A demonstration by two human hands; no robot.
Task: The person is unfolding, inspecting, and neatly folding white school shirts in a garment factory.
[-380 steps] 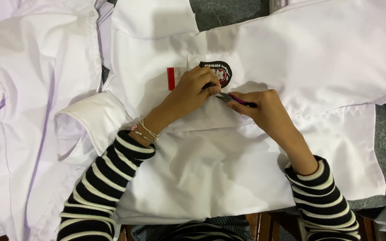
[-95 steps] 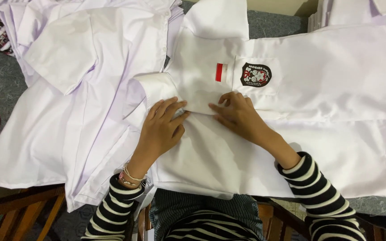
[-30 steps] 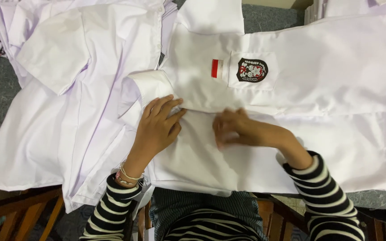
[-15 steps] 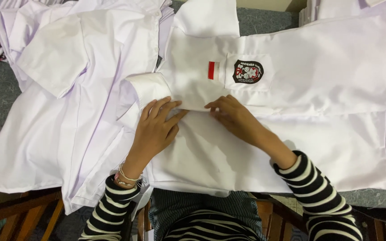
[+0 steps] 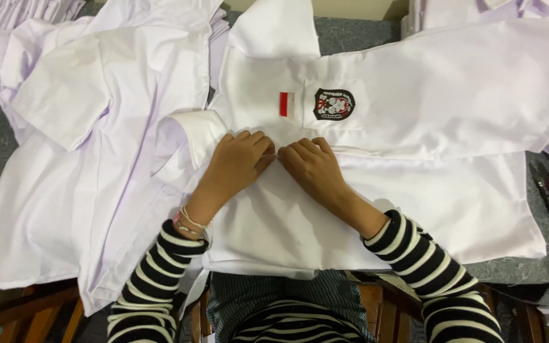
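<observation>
A white shirt [image 5: 414, 127] lies spread flat on the grey table [image 5: 357, 28], and its front edge is pinched between the fingertips of the left hand [image 5: 239, 159] and the right hand [image 5: 309, 166], which meet just below the chest badge [image 5: 333, 104]. Both hands are closed on the cloth. The step in hand appears to be work on the shirt's front edge; the next move likely calls for keeping that edge flat and taut.

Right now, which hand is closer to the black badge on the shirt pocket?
Right. The right hand lies just below the black badge, almost under it; the left hand rests further off to the badge's lower left, on the same white shirt.
</observation>
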